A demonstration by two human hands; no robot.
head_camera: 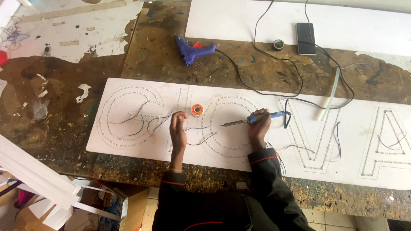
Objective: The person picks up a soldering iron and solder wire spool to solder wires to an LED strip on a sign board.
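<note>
the right hand (258,127), at the centre of the frame, is clamped round the blue handle of a soldering iron (250,120), tip pointing left over the round letter outline. the left hand (178,128) lies just left of centre with fingers curled together, pinching what looks like a thin wire (196,128) against the white sign panel (128,147) — i cannot tell exactly how it grips. judged from this, the joint wants the wire held dead still while the tip comes in low, cord kept off the dotted letter tracks. a small orange solder spool (197,109) sits just above, between the hands. further up, a purple glue gun (192,50), a tape roll (278,44) and a dark phone (306,38) rest on the tabletop (162,64) — no containers show, so nothing held in any.
</note>
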